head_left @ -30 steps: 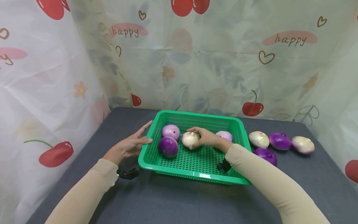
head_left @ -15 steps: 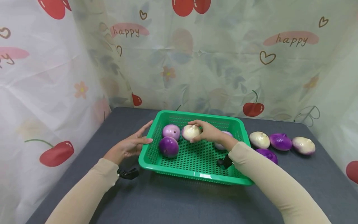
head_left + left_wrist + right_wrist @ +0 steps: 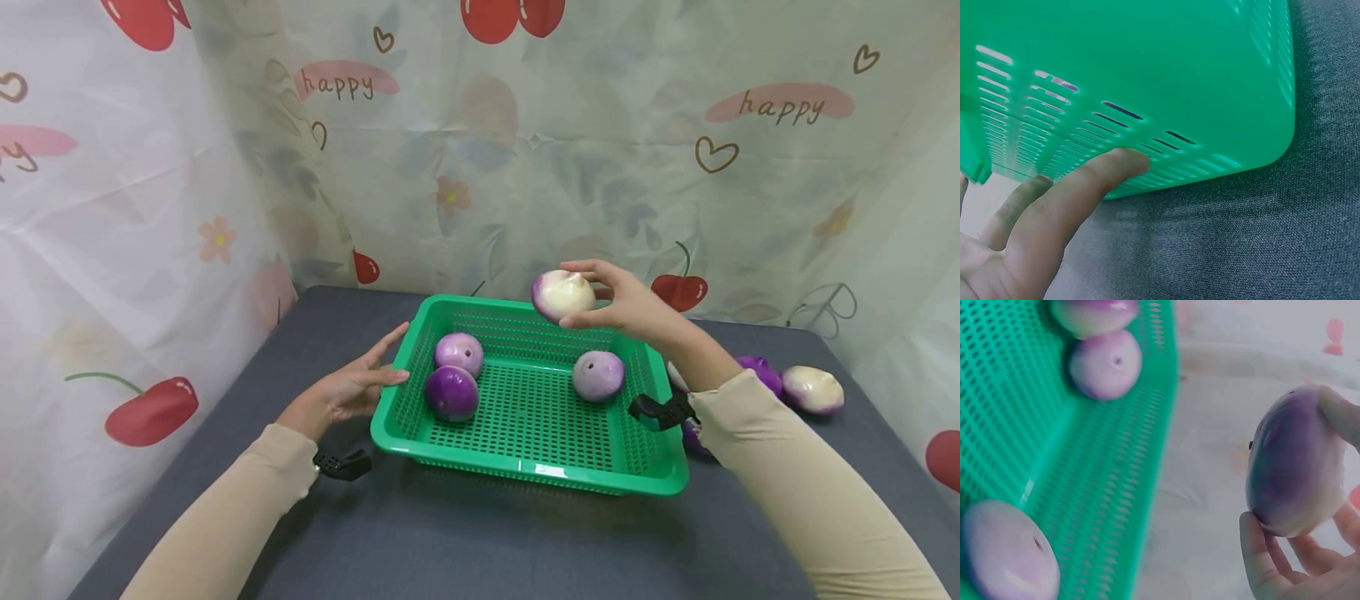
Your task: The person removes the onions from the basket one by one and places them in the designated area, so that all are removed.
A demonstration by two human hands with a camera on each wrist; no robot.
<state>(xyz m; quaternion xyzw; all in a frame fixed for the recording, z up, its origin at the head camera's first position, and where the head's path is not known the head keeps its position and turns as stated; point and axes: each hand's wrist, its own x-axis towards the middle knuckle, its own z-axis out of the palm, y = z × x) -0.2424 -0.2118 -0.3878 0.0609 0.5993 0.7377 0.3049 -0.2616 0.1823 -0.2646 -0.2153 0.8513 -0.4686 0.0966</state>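
My right hand (image 3: 630, 308) holds a glossy white-and-purple round vegetable (image 3: 562, 295), like an onion or turnip, above the back rim of a green plastic basket (image 3: 525, 468). The right wrist view shows its purple side (image 3: 1294, 462) between thumb and fingers. With fingers extended, my left hand (image 3: 352, 387) rests against the basket's left side; a finger (image 3: 1085, 190) touches the slotted outer wall in the left wrist view. In the basket, a lilac vegetable (image 3: 459, 353) and a dark purple one (image 3: 452, 393) sit at left, another lilac one (image 3: 598, 376) at right.
Right of the basket, on the dark grey table (image 3: 480, 550), lie several more such vegetables, including a white one (image 3: 812, 390) and a purple one (image 3: 761, 373) partly behind my right forearm. A printed curtain (image 3: 525, 192) hangs behind the table, with a thin cable (image 3: 825, 304) by it.
My right hand has lifted the white-and-purple vegetable from the basket floor, up and to the right, over the back rim. The lilac vegetable at right is now uncovered. My left hand stays put.
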